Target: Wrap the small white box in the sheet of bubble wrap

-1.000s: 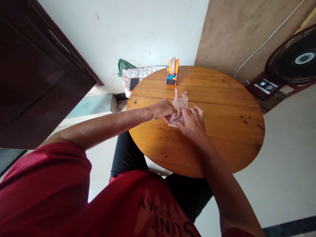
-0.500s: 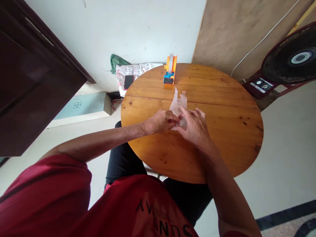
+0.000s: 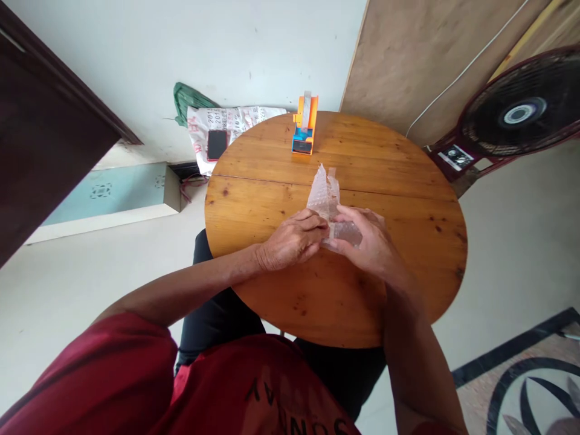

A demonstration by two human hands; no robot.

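Observation:
A piece of clear bubble wrap [image 3: 324, 192] lies over the middle of the round wooden table [image 3: 272, 181], its torn end pointing away from me. My left hand [image 3: 296, 238] is closed on the wrap's near left side, the fingertips pressed together. From the right, my right hand [image 3: 369, 238] grips the rolled or bunched near part, with thumb and fingers curved around it. Whether anything is wrapped inside I cannot tell. An orange and blue tape dispenser [image 3: 305, 127] with a roll of clear tape stands near the table's far edge.
A red and black fan [image 3: 521, 115] stands at the right. Behind the table's left edge are a dark phone [image 3: 217, 145] on a printed white sack [image 3: 199, 130] and a green bag [image 3: 190, 99]. A light blue box [image 3: 109, 190] is on the floor at left.
My right hand has tilted and its thumb and fingers have spread around the near part of the bubble wrap, showing more of it. The whole view has shifted slightly.

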